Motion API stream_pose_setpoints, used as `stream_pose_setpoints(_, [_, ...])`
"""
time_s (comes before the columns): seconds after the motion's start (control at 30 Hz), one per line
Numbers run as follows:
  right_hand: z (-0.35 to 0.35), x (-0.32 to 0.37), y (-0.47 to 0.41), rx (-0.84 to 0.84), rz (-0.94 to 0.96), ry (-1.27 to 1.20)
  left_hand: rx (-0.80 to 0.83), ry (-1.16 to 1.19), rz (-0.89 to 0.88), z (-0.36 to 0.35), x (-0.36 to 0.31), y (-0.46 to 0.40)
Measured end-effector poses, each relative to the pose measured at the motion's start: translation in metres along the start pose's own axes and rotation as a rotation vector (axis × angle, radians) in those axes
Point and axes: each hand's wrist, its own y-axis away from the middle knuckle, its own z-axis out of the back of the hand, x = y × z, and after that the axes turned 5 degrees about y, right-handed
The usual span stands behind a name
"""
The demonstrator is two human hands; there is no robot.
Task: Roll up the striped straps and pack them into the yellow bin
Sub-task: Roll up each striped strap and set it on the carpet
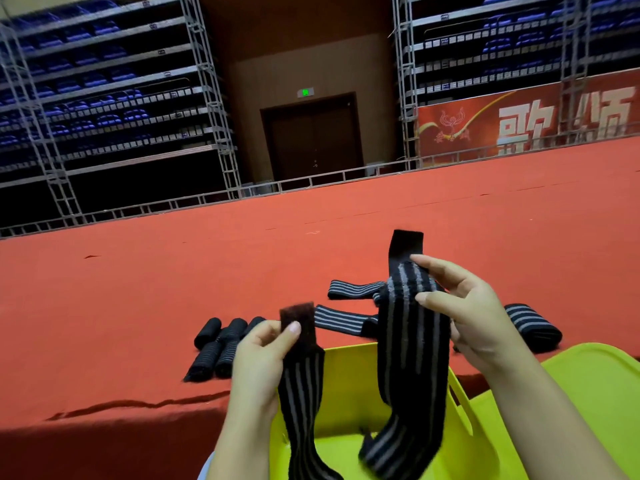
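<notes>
I hold one long black strap with grey stripes (412, 344) above the yellow bin (349, 382). My left hand (263, 362) pinches its fuzzy brown-black end tab between thumb and fingers. My right hand (464, 306) grips the other end, whose plain black tab sticks up. The strap sags in a loop down into the bin. Several rolled straps (221, 344) lie on the red surface to the left. Two unrolled straps (346, 318) lie beyond the bin, and another rolled one (533, 325) sits at the right.
A second yellow-green bin or lid (595, 382) stands at the lower right. The red carpeted platform (138, 306) stretches ahead to a metal rail. Beyond it are blue seat tiers, scaffolding, a dark double door and a red banner.
</notes>
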Motion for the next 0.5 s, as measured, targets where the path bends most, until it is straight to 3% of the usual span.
stream_pose_setpoints(0.1, [-0.010, 0.009, 0.007, 0.073, 0.009, 0.003, -0.060, 0.139, -0.047, -0.004, -0.010, 0.000])
stream_pose_setpoints(0.3, [-0.047, -0.001, 0.031, -0.016, 0.016, 0.068, -0.090, 0.200, -0.108, -0.024, -0.017, 0.007])
stream_pose_setpoints(0.5, [-0.054, -0.011, 0.044, 0.060, 0.017, 0.112, -0.084, 0.229, -0.110, -0.039, -0.011, 0.025])
